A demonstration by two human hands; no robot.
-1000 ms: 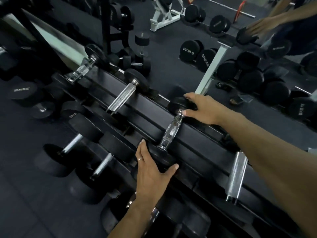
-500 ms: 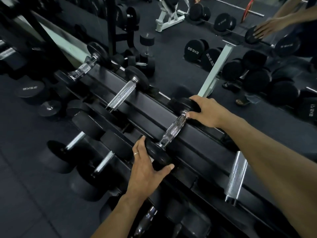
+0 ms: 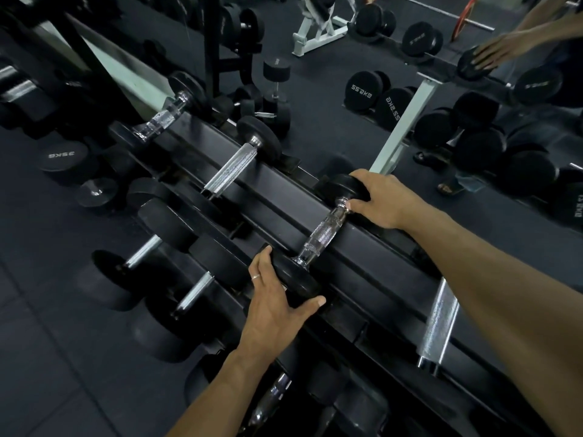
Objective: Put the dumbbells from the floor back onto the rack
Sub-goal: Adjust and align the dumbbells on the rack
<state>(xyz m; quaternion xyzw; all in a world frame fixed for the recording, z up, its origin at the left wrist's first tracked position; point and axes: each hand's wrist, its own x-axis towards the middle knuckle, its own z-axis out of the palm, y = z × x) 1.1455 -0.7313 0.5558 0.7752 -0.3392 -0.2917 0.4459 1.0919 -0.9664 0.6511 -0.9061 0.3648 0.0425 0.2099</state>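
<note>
Rack (image 3: 372, 244) running diagonally through mid frame, dumbbell (image 3: 321, 234) lying across its top tier at centre. Left hand (image 3: 277, 298) now wrapped closer round the near head, right hand (image 3: 381, 200) clasping the far head. Likely final seating adjustment; release probably next.

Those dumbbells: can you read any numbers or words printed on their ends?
"55'2KG": mirror-reversed on the end of a reflected dumbbell.
Its neighbour: similar marking, sideways.
Floor dumbbell: reversed-looking marking ending "KG"; the digits are uncertain.
Markings on the far reflected dumbbells: too blurred.
</note>
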